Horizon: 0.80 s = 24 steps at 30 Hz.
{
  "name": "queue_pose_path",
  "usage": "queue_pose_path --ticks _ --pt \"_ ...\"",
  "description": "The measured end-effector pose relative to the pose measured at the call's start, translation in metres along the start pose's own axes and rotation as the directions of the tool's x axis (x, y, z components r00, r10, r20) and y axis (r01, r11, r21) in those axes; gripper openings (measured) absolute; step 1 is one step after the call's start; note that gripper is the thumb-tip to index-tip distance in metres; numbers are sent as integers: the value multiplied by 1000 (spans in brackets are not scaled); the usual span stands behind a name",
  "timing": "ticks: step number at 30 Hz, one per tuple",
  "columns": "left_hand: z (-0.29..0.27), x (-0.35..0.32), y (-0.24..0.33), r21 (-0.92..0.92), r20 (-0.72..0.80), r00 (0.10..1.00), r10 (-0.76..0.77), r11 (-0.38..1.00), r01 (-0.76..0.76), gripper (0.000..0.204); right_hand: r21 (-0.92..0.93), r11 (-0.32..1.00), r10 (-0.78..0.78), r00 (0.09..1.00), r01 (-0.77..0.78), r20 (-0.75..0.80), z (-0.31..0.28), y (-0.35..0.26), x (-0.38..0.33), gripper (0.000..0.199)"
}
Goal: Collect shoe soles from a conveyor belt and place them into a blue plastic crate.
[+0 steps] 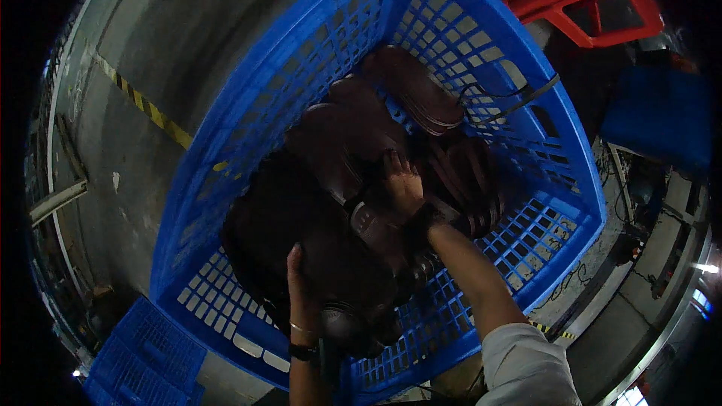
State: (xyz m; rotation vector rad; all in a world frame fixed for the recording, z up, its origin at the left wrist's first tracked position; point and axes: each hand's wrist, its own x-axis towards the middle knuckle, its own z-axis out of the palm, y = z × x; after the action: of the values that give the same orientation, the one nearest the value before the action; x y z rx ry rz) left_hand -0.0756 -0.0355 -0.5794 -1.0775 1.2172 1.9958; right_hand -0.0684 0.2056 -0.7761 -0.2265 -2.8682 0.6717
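Dark brown pieces shaped like shoe soles lie in bundles inside a large blue plastic basket. My right hand reaches into the middle of the pile, its fingers stretched out and resting against the soles there. Down at the near left side of the pile is my left hand, seen edge-on with one digit pointing up. It touches a big dark stack; its other fingers are hidden in shadow. Another bundle of soles leans at the basket's far corner.
A dark strap or cord loops over the basket's right rim. Beyond it stands a red plastic stool. A second blue crate is at the lower left, and yellow-black tape marks the grey floor.
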Motion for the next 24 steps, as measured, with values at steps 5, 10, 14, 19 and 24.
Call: queue_pose_path --ticks 5,10,14,19,24 --pt "74 66 -9 166 225 974 10 985 -48 54 207 936 238 946 -284 221 -45 13 -6 46" --pt "130 126 -10 476 372 890 264 768 -428 78 509 27 662 397 -860 635 -159 5 18 47" --pt "118 180 -8 405 29 999 -45 914 29 91 482 362 659 585 -798 473 -175 25 2 47" --pt "37 135 -31 571 376 926 47 775 -271 59 526 313 622 589 -791 516 -204 46 -41 47" --pt "-48 41 -37 307 286 958 -11 948 -81 40 511 260 705 523 -819 479 -209 94 -101 56"
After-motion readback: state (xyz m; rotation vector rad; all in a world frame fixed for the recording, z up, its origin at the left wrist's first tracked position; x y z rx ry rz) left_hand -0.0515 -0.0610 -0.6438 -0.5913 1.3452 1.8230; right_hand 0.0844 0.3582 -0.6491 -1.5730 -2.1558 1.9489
